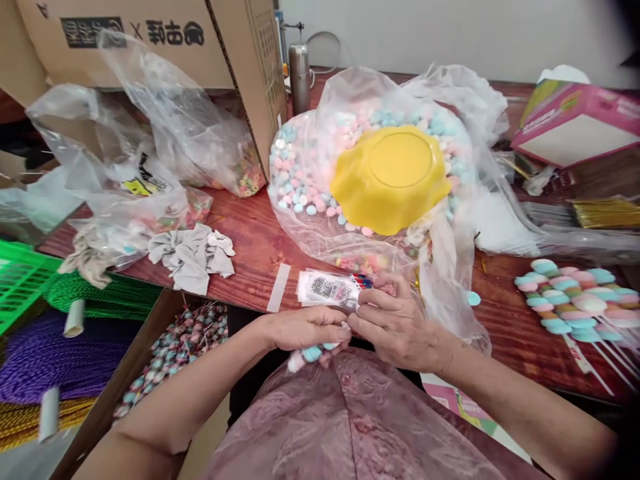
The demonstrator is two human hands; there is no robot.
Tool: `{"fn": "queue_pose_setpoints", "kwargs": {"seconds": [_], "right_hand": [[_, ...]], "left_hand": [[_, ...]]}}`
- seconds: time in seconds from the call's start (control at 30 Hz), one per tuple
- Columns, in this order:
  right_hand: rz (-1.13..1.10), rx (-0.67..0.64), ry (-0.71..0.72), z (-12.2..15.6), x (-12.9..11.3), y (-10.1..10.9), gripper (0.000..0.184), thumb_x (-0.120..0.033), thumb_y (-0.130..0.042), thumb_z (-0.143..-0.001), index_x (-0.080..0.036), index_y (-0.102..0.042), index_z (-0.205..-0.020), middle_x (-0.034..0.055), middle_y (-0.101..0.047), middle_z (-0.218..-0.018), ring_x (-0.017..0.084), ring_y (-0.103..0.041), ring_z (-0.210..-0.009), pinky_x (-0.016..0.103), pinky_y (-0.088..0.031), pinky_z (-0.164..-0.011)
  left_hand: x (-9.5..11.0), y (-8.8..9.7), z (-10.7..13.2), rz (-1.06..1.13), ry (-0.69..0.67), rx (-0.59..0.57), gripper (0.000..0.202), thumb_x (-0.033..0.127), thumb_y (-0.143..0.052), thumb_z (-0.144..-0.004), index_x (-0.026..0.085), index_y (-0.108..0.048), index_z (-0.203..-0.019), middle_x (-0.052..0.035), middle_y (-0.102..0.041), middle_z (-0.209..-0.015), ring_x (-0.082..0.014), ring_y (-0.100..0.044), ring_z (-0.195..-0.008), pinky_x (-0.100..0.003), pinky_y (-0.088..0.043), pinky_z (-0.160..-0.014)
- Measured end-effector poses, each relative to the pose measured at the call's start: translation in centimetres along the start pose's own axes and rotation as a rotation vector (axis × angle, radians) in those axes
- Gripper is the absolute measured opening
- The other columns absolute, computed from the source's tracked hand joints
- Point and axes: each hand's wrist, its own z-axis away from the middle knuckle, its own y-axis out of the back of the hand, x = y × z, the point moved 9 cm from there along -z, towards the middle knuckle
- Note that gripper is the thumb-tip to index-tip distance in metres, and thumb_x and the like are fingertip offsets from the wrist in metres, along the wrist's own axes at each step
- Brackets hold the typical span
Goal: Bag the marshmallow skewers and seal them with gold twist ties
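My left hand (310, 327) is closed around a cluster of pink, blue and white marshmallow-like candies (313, 353), close to my lap at the table's front edge. The fingers hide most of the cluster. Beside it, my right hand (395, 327) has its fingers bent and pressed together, the tips meeting the left thumb; what they pinch is hidden. Just beyond both hands lies a stack of printed white labels (327, 290) with a red and blue end, partly covered by the right fingers. A pale strip (279, 288) lies left of the labels.
An upturned yellow bowl (400, 173) sits on a clear bag of pastel candies (300, 180). At the right lie candy skewers (580, 300). Grey cloth (193, 257) and a cardboard box (150, 40) are at the left. A lower box holds finished-looking sticks (185, 340).
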Motion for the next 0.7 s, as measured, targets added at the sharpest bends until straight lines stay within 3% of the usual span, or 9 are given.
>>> {"fn": "queue_pose_setpoints", "kwargs": {"seconds": [0.13, 0.2, 0.3, 0.4, 0.5, 0.6, 0.7], "right_hand": [[-0.298, -0.049, -0.437, 2.1, 1.8, -3.2, 0.029, -0.014, -0.046, -0.097, -0.018, -0.062, -0.074, 0.0003, -0.063, -0.067, 0.015, -0.053, -0.071, 0.032, -0.037, -0.071], [-0.442, -0.044, -0.588, 3.0, 2.1, -4.1, 0.029, -0.018, -0.048, -0.099, -0.018, -0.063, -0.074, 0.0002, -0.065, -0.07, 0.013, -0.055, -0.07, 0.028, -0.038, -0.066], [-0.241, 0.072, -0.588, 2.8, 1.7, -1.9, 0.019, -0.019, -0.05, -0.099, -0.018, -0.068, -0.096, 0.0061, -0.071, -0.093, 0.02, -0.06, -0.092, 0.035, -0.041, -0.079], [0.081, 0.142, -0.371, 1.8, -0.2, 1.0, 0.024, -0.019, -0.056, -0.096, -0.022, -0.066, -0.117, 0.0085, -0.069, -0.119, 0.03, -0.053, -0.118, 0.05, -0.03, -0.097], [0.081, 0.132, -0.18, 1.7, -1.5, 1.9, 0.019, -0.014, -0.052, -0.097, -0.017, -0.068, -0.107, 0.0046, -0.074, -0.095, 0.024, -0.059, -0.103, 0.049, -0.027, -0.097], [-0.007, 0.06, -0.179, 2.6, -1.3, 1.1, 0.022, -0.008, -0.045, -0.095, -0.015, -0.065, -0.09, 0.0008, -0.065, -0.069, 0.018, -0.058, -0.081, 0.045, -0.029, -0.089], [-0.057, 0.01, -0.363, 3.9, 0.2, -0.4, 0.024, -0.008, -0.043, -0.092, -0.016, -0.061, -0.078, 0.0004, -0.062, -0.066, 0.016, -0.051, -0.073, 0.039, -0.028, -0.077]], "left_hand": [[2.0, 1.2, 1.2, -0.807, -0.077, 0.382, 0.023, 0.029, -0.039, -0.098, 0.017, -0.055, -0.088, -0.0065, -0.058, -0.087, -0.0188, -0.055, -0.083, -0.034, -0.048, -0.081], [2.5, 1.0, 1.3, -0.95, -0.098, 0.463, 0.027, 0.024, -0.035, -0.098, 0.016, -0.058, -0.087, -0.008, -0.059, -0.088, -0.0192, -0.055, -0.083, -0.035, -0.047, -0.083], [2.1, 1.6, 0.9, -0.691, -0.104, 0.468, 0.031, 0.029, -0.036, -0.097, 0.016, -0.058, -0.08, -0.0048, -0.059, -0.079, -0.0159, -0.054, -0.074, -0.029, -0.046, -0.074], [0.3, 1.9, -0.1, -0.144, 0.022, 0.328, 0.029, 0.041, -0.047, -0.089, 0.017, -0.058, -0.078, 0.0005, -0.054, -0.067, -0.0108, -0.049, -0.056, -0.022, -0.04, -0.055], [-1.2, 0.5, -0.6, 0.162, 0.189, 0.157, 0.033, 0.05, -0.058, -0.079, 0.017, -0.054, -0.075, 0.0017, -0.054, -0.064, -0.0084, -0.045, -0.046, -0.021, -0.033, -0.045], [-1.2, -0.1, -0.9, -0.003, 0.184, 0.118, 0.032, 0.047, -0.057, -0.084, 0.017, -0.055, -0.072, 0.0012, -0.054, -0.065, -0.0095, -0.047, -0.052, -0.022, -0.035, -0.05], [0.5, 0.4, -1.3, -0.494, -0.028, 0.291, 0.028, 0.036, -0.048, -0.094, 0.017, -0.062, -0.08, -0.0016, -0.058, -0.074, -0.0133, -0.053, -0.069, -0.025, -0.041, -0.066]]}}
